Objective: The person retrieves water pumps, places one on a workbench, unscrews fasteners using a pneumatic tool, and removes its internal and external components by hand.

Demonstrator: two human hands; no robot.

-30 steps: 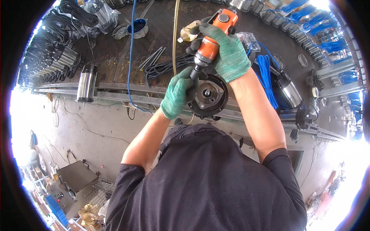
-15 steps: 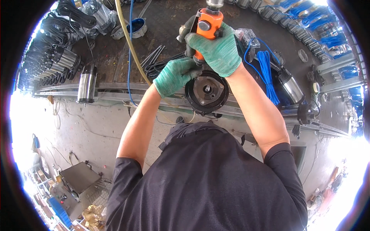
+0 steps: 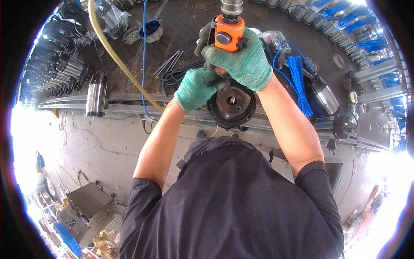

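Observation:
My right hand (image 3: 242, 58), in a green glove with dark fingers, is wrapped round the orange body of an air screwdriver (image 3: 229, 33). The tool stands over the far edge of a round black pump motor end (image 3: 232, 105), which has a metal shaft in its middle. My left hand (image 3: 197, 90), gloved alike, is closed by the tool's lower tip, at the far left rim of the motor end. Its fingertips are partly hidden, so what they pinch cannot be made out.
Steel motor cylinders (image 3: 95, 96) with black cables line the left. To the right lie a blue cable coil (image 3: 298, 84) and another steel motor (image 3: 324, 97). Long thin rods (image 3: 168, 63), black cable (image 3: 183, 74), a yellow hose (image 3: 116, 54) and a blue hose (image 3: 144, 60) are nearby.
The air screwdriver has shifted slightly left and downward in the picture with my right hand. My left hand has moved slightly right. The yellow hose has swung left.

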